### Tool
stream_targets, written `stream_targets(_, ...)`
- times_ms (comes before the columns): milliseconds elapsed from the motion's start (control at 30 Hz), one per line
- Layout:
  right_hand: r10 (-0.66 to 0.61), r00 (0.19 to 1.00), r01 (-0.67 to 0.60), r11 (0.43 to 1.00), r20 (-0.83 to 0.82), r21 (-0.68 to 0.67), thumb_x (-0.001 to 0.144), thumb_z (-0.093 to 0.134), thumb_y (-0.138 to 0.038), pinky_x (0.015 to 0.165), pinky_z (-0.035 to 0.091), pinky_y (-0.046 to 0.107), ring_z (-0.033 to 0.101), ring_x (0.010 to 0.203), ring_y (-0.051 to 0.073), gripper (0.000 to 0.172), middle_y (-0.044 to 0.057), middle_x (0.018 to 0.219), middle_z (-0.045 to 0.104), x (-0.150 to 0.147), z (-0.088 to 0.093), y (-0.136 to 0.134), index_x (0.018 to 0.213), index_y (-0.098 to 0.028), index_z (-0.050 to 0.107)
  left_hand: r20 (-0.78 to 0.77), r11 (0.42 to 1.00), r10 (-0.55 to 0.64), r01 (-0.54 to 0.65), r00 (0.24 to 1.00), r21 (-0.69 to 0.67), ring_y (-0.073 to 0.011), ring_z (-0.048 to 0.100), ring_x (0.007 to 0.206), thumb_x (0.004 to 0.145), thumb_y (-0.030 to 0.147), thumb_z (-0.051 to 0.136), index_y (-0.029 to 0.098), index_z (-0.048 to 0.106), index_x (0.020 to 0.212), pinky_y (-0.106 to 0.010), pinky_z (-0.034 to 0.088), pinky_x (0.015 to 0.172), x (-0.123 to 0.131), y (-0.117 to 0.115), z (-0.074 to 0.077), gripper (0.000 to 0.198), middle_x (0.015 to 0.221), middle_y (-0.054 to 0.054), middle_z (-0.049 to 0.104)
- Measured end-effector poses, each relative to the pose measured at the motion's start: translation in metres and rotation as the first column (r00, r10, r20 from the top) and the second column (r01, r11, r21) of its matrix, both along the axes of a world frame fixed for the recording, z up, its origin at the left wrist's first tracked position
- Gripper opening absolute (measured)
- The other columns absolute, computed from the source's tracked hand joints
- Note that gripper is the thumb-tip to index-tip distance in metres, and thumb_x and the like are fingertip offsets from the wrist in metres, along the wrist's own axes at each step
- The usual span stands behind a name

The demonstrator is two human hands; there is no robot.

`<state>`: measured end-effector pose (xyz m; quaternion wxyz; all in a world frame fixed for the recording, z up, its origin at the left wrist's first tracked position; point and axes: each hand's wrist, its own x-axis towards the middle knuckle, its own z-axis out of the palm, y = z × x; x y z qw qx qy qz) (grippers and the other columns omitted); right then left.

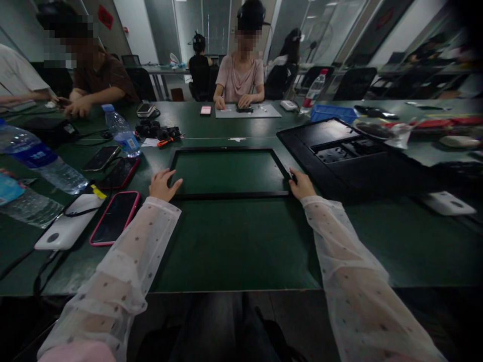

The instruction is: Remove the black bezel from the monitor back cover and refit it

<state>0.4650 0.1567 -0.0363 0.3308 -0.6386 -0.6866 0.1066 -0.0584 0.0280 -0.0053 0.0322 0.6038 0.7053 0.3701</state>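
A thin black rectangular frame (230,194) lies flat on the green table (234,246) in front of me, the table showing through its middle. My left hand (163,184) grips its near left corner, fingers curled over the edge. My right hand (301,184) holds the near right corner, fingers closed on the frame's right side. Both arms wear sheer white dotted sleeves.
Left of the frame lie a pink-cased phone (115,217), a white power bank (68,222), more phones and water bottles (123,131). A large black panel (339,146) sits to the right, with a blue tray (332,112) behind. People sit across the table.
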Motion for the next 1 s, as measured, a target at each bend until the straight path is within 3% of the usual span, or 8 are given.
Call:
stream_targets(200,0.01,1.0,-0.01,0.998,-0.003,0.067,0.075,0.059,-0.015,0.12,0.047,0.059,0.066,0.129,0.035,0.061,0.015,0.128,0.075,0.001,0.001,-0.001,0.135,-0.019,0.071,-0.075,0.945,-0.269,0.249,0.96,-0.21,-0.0435,0.05,0.141,0.065,0.057,0.094,0.036,0.081,0.114,-0.069,0.033,0.119,0.024,-0.012,0.011,0.055,0.146,-0.009,0.067)
stream_targets(300,-0.001,0.999,0.004,0.998,-0.036,0.07,0.074,0.06,-0.014,0.118,0.049,0.058,0.069,0.125,0.035,0.062,0.015,0.124,0.076,0.003,0.004,-0.002,0.134,-0.018,0.072,-0.068,0.929,-0.307,0.284,0.949,-0.239,-0.0404,0.058,0.133,0.066,0.056,0.094,0.033,0.083,0.097,-0.064,0.04,0.116,0.024,-0.01,0.014,0.041,0.138,-0.009,0.071)
stream_targets(433,-0.027,0.98,0.04,0.997,-0.196,0.065,0.074,0.062,-0.016,0.11,0.056,0.056,0.071,0.124,0.034,0.059,0.016,0.123,0.077,0.005,0.01,-0.003,0.132,-0.017,0.07,-0.034,0.957,-0.245,0.237,0.969,-0.166,-0.0349,0.068,0.113,0.069,0.061,0.09,0.029,0.078,0.079,-0.054,0.052,0.102,0.021,-0.007,0.014,0.035,0.116,-0.009,0.078)
stream_targets(600,-0.05,0.936,0.083,0.993,-0.349,0.079,0.071,0.064,-0.018,0.104,0.059,0.053,0.074,0.116,0.033,0.055,0.015,0.116,0.078,0.004,0.011,-0.003,0.126,-0.018,0.071,0.017,0.98,-0.128,0.129,0.992,-0.151,-0.0338,0.069,0.091,0.064,0.068,0.09,0.029,0.077,0.075,-0.049,0.056,0.084,0.022,-0.007,0.014,0.042,0.086,-0.01,0.074)
stream_targets(733,-0.054,0.923,0.09,0.993,-0.38,0.079,0.077,0.06,-0.021,0.104,0.058,0.052,0.073,0.116,0.03,0.048,0.014,0.116,0.078,0.007,0.016,-0.002,0.124,-0.019,0.069,0.058,0.981,-0.083,0.092,0.995,-0.171,-0.0339,0.069,0.088,0.063,0.067,0.091,0.029,0.079,0.077,-0.048,0.055,0.08,0.026,-0.007,0.014,0.042,0.085,-0.01,0.075)
stream_targets(800,-0.137,0.922,0.188,0.976,-0.361,0.11,0.083,0.056,-0.022,0.108,0.054,0.053,0.07,0.117,0.028,0.047,0.016,0.121,0.075,0.014,0.025,-0.007,0.128,-0.017,0.065,0.072,0.986,-0.068,0.078,0.995,-0.145,-0.0332,0.069,0.087,0.062,0.067,0.091,0.029,0.079,0.077,-0.047,0.055,0.08,0.027,-0.007,0.013,0.043,0.085,-0.01,0.075)
stream_targets(900,-0.299,0.913,0.364,0.903,-0.277,0.227,0.086,0.053,-0.021,0.117,0.041,0.057,0.06,0.127,0.028,0.051,0.021,0.133,0.068,0.032,0.048,-0.024,0.136,-0.013,0.059,0.107,0.993,-0.051,0.062,0.993,-0.104,-0.0311,0.069,0.085,0.063,0.066,0.091,0.029,0.079,0.077,-0.044,0.054,0.079,0.029,-0.007,0.014,0.041,0.083,-0.009,0.074)
stream_targets(1000,-0.147,0.966,0.202,0.942,-0.211,0.269,0.09,0.057,-0.027,0.114,0.042,0.055,0.058,0.125,0.027,0.051,0.018,0.138,0.065,0.048,0.078,-0.049,0.141,-0.019,0.056,0.135,0.994,-0.022,0.036,0.991,-0.106,-0.0311,0.07,0.088,0.068,0.064,0.089,0.029,0.08,0.08,-0.043,0.054,0.08,0.03,-0.01,0.018,0.039,0.087,-0.008,0.076)
